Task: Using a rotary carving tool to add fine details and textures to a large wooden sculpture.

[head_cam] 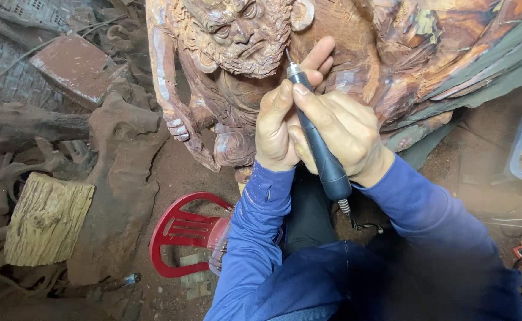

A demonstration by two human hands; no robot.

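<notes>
Below the carved beard, against the chest of the wooden carving [237, 89], I have the rotary tool [317, 142] pressed bit-first into the wood. My right hand [347, 134] has its fingers clenched around the tool's dark barrel like a pen; my left hand [278, 128] wraps over the front, thumb on the collar, fingertips braced on the wood. To cut cleanly I judge: keep that brace planted, light pressure, short strokes following the grain, cord slack. Red plastic chair [180, 235] and log block [47, 217] sit on the dirt floor.
</notes>
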